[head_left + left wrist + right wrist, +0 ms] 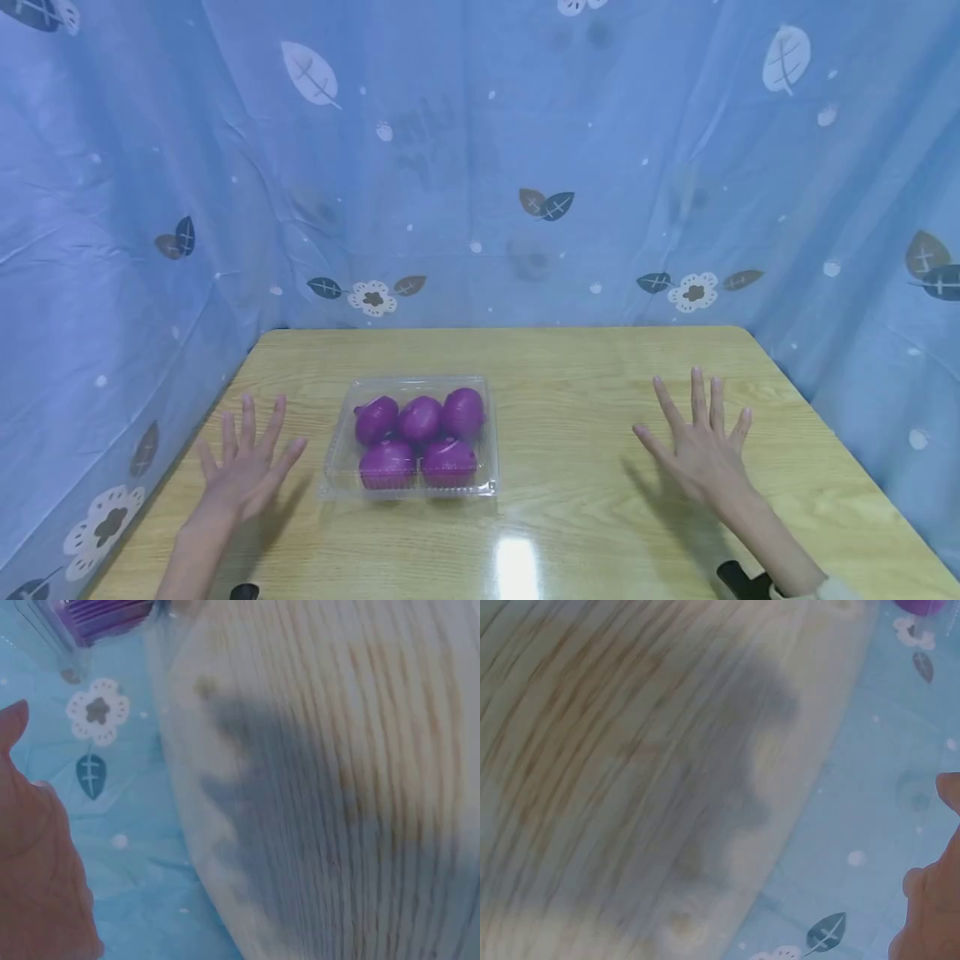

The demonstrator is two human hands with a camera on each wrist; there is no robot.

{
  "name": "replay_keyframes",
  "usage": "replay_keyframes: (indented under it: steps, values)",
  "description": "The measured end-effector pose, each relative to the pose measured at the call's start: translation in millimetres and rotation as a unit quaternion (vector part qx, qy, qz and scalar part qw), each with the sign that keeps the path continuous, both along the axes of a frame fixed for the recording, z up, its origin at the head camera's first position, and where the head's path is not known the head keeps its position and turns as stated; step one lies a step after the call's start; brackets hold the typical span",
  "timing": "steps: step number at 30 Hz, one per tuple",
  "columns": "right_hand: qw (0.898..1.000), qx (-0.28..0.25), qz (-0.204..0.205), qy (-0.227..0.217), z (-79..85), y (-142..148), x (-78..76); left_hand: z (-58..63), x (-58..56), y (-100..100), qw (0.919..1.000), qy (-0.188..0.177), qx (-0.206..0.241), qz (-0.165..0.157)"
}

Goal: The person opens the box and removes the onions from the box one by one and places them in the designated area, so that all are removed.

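My left hand [243, 475] is spread above the left part of the table, fingers apart and holding nothing. To its right stands a clear plastic box [339, 458], apart from the fingers. Inside it lie several shiny purple, rounded fruit-like pieces [420, 419], some with a small nub at the end. Over the table's right side, my right hand [705, 458] is likewise spread and bare, farther from the box. Part of the left hand [37, 862] shows at the edge of the left wrist view, with a purple piece [109, 621] in the box above.
A light wood-grain table [577, 392] carries the box and shadows of both hands. Blue curtain cloth [465, 167] with leaves and flowers hangs behind and along both sides. Dark straps [742, 579] show at the wrists near the bottom edge.
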State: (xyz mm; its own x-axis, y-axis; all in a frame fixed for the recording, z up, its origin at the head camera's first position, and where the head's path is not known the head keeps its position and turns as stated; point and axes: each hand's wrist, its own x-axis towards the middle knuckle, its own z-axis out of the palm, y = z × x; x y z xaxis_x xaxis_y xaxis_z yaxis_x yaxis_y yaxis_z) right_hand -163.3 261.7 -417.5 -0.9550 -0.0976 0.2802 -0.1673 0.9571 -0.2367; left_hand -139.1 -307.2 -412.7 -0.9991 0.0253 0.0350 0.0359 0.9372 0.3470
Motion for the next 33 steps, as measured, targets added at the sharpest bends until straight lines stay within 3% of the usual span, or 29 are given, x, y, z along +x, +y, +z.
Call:
replay_keyframes:
  steps: [11, 21, 27, 33]
  values:
    - [1.0, -0.01, 0.023, -0.008, 8.3, -26, 4.5, 6.5, 2.7, 17, 0.9992, -0.018, 0.035, -0.011]
    - [0.995, -0.06, 0.065, -0.041, 17.3, -74, 2.4, 15.8, 5.6, 39, 0.9971, -0.015, 0.068, -0.033]
    - [0.988, -0.102, 0.102, -0.057, 15.6, -107, 3.0, 20.7, 4.9, 53, 0.9942, -0.026, 0.09, -0.053]
    - [0.974, -0.156, 0.139, -0.091, 13.9, -140, 8.4, 22.1, 3.4, 66, 0.9896, -0.045, 0.123, -0.06]
